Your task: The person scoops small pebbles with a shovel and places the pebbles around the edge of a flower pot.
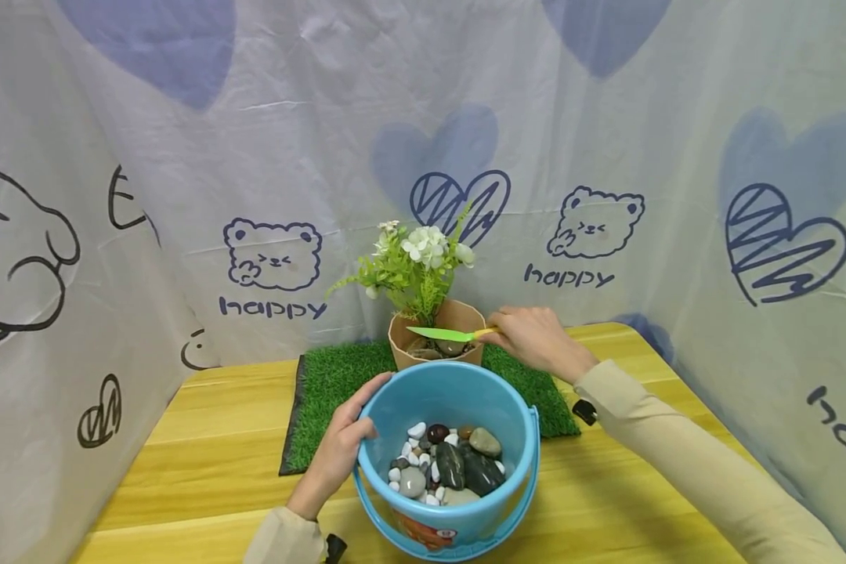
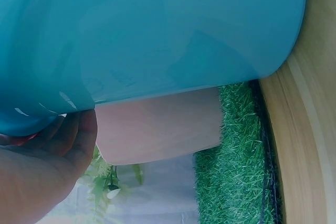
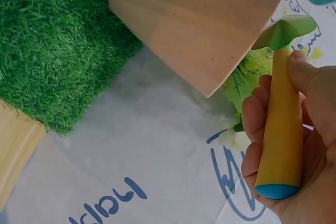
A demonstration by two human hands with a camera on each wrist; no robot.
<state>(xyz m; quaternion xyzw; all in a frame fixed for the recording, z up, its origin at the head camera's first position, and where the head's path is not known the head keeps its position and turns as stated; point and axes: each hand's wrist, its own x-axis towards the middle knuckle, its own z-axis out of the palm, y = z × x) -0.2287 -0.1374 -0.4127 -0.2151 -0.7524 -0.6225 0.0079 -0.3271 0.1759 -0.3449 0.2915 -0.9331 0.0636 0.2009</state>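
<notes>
Premises: a sheeted-off tabletop booth with gardening articles; the wider building cannot be determined. Evidence: white printed sheeting (image 1: 338, 157), bearing hearts (image 1: 789, 251), bear faces (image 1: 273, 254) and the word "happy" (image 1: 272, 308), hangs behind and along both sides of a wood-grain table (image 1: 204, 439). On the table lies a green turf mat (image 1: 334, 388), supporting a flowerpot (image 3: 205, 24) with white-flowered greenery (image 1: 416, 278). A blue bucket (image 1: 444, 392) of stones (image 1: 450, 466) and a garden trowel (image 1: 440, 334) are also present

The head view looks forward and down across the table (image 1: 183, 446) to its far edge; both wrist views, close in and rolled, share the pot (image 3: 194, 19) and grass mat (image 3: 52, 45).
</notes>
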